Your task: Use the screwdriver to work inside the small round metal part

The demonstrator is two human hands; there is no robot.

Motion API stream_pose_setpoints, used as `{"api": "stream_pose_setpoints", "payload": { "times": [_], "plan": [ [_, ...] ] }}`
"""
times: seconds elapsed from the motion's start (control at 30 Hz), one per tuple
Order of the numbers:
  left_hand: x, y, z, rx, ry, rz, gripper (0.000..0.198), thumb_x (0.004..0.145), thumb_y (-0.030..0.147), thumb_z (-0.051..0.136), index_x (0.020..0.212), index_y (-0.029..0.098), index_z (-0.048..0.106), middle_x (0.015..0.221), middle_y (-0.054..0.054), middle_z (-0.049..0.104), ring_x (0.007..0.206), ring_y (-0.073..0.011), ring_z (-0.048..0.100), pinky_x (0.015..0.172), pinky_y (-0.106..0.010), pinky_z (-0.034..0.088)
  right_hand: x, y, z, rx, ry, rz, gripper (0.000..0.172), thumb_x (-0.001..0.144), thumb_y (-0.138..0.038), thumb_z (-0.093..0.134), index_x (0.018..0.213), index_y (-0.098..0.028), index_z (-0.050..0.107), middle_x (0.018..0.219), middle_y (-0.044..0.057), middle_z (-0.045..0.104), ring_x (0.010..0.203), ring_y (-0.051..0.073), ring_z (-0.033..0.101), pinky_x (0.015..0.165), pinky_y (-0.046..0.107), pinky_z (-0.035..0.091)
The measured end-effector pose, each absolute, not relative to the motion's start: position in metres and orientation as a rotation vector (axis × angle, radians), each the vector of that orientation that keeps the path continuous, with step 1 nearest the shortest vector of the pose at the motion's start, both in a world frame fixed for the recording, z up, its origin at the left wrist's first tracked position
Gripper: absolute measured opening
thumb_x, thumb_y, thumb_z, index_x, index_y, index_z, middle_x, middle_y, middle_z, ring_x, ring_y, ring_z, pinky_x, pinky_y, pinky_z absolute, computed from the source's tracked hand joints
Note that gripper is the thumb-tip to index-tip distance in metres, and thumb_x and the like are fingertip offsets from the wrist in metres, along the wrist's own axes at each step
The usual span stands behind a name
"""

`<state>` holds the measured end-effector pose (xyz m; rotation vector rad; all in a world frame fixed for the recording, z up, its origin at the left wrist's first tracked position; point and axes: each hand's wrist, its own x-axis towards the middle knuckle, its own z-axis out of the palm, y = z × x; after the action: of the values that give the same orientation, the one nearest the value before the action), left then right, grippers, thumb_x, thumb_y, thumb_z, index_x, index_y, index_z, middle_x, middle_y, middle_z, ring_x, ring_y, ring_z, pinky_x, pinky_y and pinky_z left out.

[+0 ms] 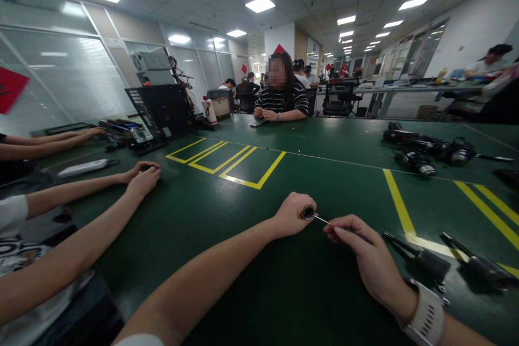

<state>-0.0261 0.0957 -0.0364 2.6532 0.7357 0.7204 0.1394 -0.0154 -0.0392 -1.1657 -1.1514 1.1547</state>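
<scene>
Near the centre, my left hand (292,214) is closed around a dark round part (307,213) whose ringed, hollow end faces me. My right hand (357,240), with a pale watch on the wrist, pinches a thin metal tool (322,219). The tool's shaft points left, and its tip reaches the side of the round part. Most of the round part is hidden in my left fist. Both hands are above the green table (259,259).
Two dark tool-like parts (430,262) lie right of my right hand, with more black parts (417,162) behind. Another person's hands (142,177) are at left, beside a white device (83,168). Someone in a striped top (284,100) sits opposite.
</scene>
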Motion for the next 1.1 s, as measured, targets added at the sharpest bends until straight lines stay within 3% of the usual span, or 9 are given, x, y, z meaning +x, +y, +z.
{"api": "stream_pose_setpoints", "payload": {
  "times": [0.17,0.5,0.83,1.1],
  "plan": [
    [-0.0262,0.0972,-0.0377,2.57,0.759,0.728,0.015,0.081,0.028,0.055,0.072,0.016,0.051,0.071,0.002,0.056,0.072,-0.0124,0.054,0.075,-0.026,0.039,0.138,-0.0146,-0.0407,-1.132,-1.104,1.191,0.015,0.083,-0.031,0.056,0.086,-0.021,0.066,0.089,0.004,0.065,0.085,0.021,0.056,0.076,0.036,0.043],
    [-0.024,0.0908,-0.0328,2.751,0.849,0.667,0.009,0.082,0.019,0.053,0.074,0.016,0.054,0.072,0.0,0.057,0.071,-0.0134,0.054,0.072,-0.027,0.037,0.1385,-0.0171,-0.0394,-1.232,-1.175,1.152,0.015,0.082,-0.034,0.057,0.085,-0.022,0.066,0.088,0.003,0.066,0.087,0.022,0.057,0.079,0.036,0.043],
    [-0.026,0.0988,-0.0414,2.603,0.793,0.771,0.017,0.082,0.03,0.055,0.072,0.016,0.052,0.071,0.001,0.056,0.069,-0.0123,0.053,0.071,-0.026,0.038,0.1375,-0.0156,-0.0372,-1.134,-1.074,1.199,0.014,0.08,-0.033,0.06,0.083,-0.022,0.068,0.088,0.004,0.068,0.083,0.02,0.058,0.074,0.034,0.044],
    [-0.024,0.0938,-0.0377,2.687,0.828,0.721,0.008,0.081,0.02,0.055,0.074,0.016,0.054,0.071,0.001,0.057,0.07,-0.0127,0.054,0.073,-0.027,0.037,0.1371,-0.0172,-0.0397,-1.234,-1.162,1.097,0.016,0.08,-0.035,0.06,0.083,-0.021,0.068,0.086,0.004,0.067,0.086,0.023,0.058,0.076,0.036,0.043]
  ]
}}
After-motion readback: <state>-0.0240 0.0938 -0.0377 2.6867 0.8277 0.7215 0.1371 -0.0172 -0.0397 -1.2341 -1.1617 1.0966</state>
